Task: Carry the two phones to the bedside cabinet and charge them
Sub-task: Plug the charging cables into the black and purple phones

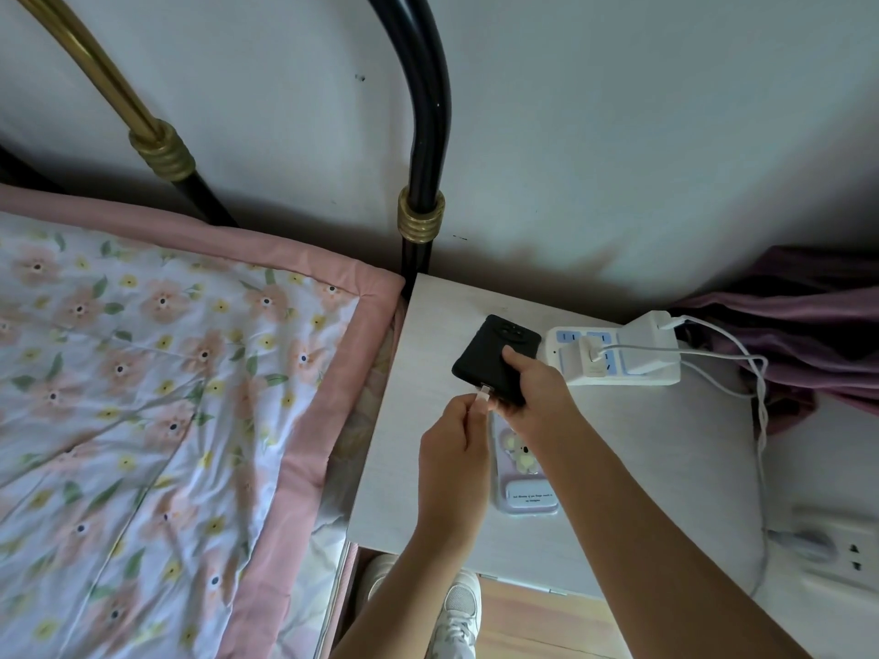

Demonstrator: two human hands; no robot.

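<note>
The black phone (494, 358) is held back-up just above the white bedside table (632, 449), near its rear edge and just beside the white power strip (618, 356). The right hand (537, 387) grips it at the lower end, thumb pressed on the back, remaining fingers wrapped underneath and out of sight. The left hand (454, 461) pinches a white charging plug (483, 393) between thumb and forefinger, its tip at the phone's bottom edge. Whether the plug is seated in the port or only touching cannot be determined.

The second phone (525, 482), in a pale case with a koala figure, lies flat on the table below the hands. Its upper end is covered by the right wrist; no cable to it is visible.

Handling assessment: the black phone appears rigid, light enough for one hand, with a matte case that should give fair grip. Holding by the long edges near the port end steadies it against the insertion push. The plug is small and stiff and best held by its moulded body, not the cord. The cord behind it is soft and offers no push.

Two adapters (642, 344) sit in the strip, with white cables (742, 359) running off right. The route of the held cable is hidden behind the left hand. The phone's screen and port cannot be seen. A wall outlet (842, 554) at lower right is blurred.
</note>
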